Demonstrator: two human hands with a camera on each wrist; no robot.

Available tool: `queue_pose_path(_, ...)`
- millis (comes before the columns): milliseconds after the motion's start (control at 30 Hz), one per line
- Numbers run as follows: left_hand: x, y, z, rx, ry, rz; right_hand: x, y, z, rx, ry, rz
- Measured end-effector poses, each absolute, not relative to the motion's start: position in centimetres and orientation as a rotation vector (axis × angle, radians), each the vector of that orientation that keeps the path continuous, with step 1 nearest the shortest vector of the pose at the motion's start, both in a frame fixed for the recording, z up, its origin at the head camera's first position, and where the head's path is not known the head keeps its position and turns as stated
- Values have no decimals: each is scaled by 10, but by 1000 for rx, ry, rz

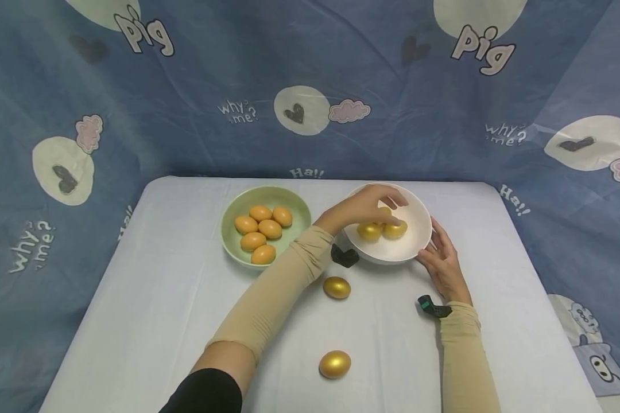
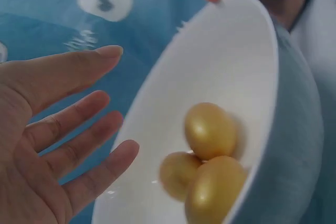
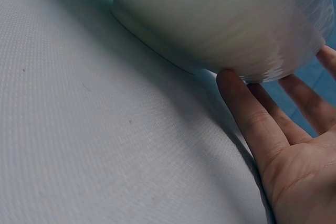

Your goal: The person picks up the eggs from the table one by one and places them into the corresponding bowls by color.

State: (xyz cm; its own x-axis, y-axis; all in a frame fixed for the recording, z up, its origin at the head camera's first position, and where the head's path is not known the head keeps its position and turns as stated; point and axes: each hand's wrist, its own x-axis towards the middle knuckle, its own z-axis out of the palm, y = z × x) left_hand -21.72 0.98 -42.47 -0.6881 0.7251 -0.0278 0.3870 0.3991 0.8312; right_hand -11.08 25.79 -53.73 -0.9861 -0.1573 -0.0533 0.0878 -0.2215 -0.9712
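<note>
My left hand [image 1: 364,207] hovers over the white bowl [image 1: 417,221] with its fingers spread and nothing in them. Inside that bowl lie three shiny golden eggs [image 2: 210,131], touching one another. Against the bowl's right side rests my right hand [image 1: 446,269], its thumb and fingertips on the outer wall near the rim. In the right wrist view those fingers [image 3: 257,121] look fairly straight along the bowl's side. Two more golden eggs lie apart on the table: one egg [image 1: 337,288] in front of the bowl, another egg [image 1: 334,364] closer to me.
To the left stands a green bowl [image 1: 302,215] with several orange-brown eggs [image 1: 270,229] in it, partly beside my left forearm. Both bowls are near the back of the white-covered table [image 1: 150,298]. A blue printed cloth [image 1: 196,143] hangs behind.
</note>
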Motion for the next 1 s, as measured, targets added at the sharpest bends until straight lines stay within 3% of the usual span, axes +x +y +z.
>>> queue_pose_path(200, -195, -13, -423, 892, 2216, 1360, -111, 260, -536, -61, 1851, -2342)
queue_pose_path(1000, -74, -76, -447, 1144, 2129, 1369, -110, 257, -537, -77, 1842, -2362)
